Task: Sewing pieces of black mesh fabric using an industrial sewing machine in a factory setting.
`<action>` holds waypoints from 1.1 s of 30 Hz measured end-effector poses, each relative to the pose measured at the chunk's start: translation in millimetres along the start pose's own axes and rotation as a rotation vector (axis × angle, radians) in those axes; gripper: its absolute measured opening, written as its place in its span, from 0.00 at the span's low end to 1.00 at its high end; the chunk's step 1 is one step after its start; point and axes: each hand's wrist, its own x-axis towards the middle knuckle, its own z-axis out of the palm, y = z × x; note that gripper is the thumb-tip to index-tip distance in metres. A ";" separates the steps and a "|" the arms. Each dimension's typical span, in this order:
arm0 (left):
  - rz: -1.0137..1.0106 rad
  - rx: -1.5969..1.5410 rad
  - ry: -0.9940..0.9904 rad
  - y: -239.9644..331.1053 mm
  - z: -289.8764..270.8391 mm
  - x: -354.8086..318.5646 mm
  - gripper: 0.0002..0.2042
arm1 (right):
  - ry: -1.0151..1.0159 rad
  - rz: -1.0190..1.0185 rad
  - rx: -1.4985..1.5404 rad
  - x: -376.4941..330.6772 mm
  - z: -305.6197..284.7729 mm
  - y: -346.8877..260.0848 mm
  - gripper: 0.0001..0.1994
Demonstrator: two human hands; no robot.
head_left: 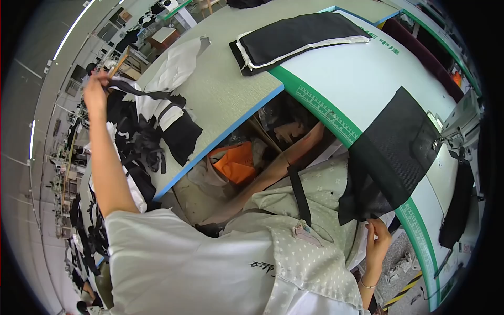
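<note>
Raised at the far left, my left hand (95, 92) is closed on one end of a black fabric strap (131, 88). The strap trails right toward a heap of black and white cloth pieces (144, 139) on the table's left side. My right hand (377, 241) is at the lower right, fingers curled and pinching the bottom edge of a black mesh fabric panel (391, 152). That panel drapes over the white machine table's front edge. Its far right edge reaches under the sewing machine head (457, 126).
A stack of black panels with white edging (302, 42) lies at the back. Between the tables, an opening holds an orange bag (236, 163). A green ruler strip (325, 113) runs along the machine table's edge. A black cloth piece (457, 205) hangs at the right.
</note>
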 end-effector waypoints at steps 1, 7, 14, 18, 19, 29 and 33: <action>-0.104 -0.071 -0.042 83.3 9.0 17.1 0.17 | 0.019 0.030 0.008 -4.9 -9.0 -1.0 0.04; 0.461 -0.197 0.215 284.1 -3.3 90.4 0.13 | 0.147 -0.240 -0.033 13.3 -46.5 -71.5 0.05; 1.095 -0.391 -0.315 499.8 59.3 -85.8 0.07 | 0.411 -0.453 0.580 63.2 -88.7 -163.2 0.33; 1.470 -0.483 -0.332 566.4 71.4 -157.9 0.03 | 0.383 -0.735 0.473 91.1 -113.9 -192.5 0.45; 1.496 -0.508 -0.348 577.4 81.7 -164.5 0.04 | 0.291 -0.647 0.545 84.2 -116.8 -193.8 0.40; 1.273 -0.410 -0.435 583.9 169.3 -156.5 0.13 | 0.275 -0.025 0.598 -58.4 -219.1 -112.3 0.15; 1.332 -0.346 -0.500 568.4 176.4 -176.4 0.08 | 0.404 0.010 0.652 -82.6 -221.6 -101.3 0.15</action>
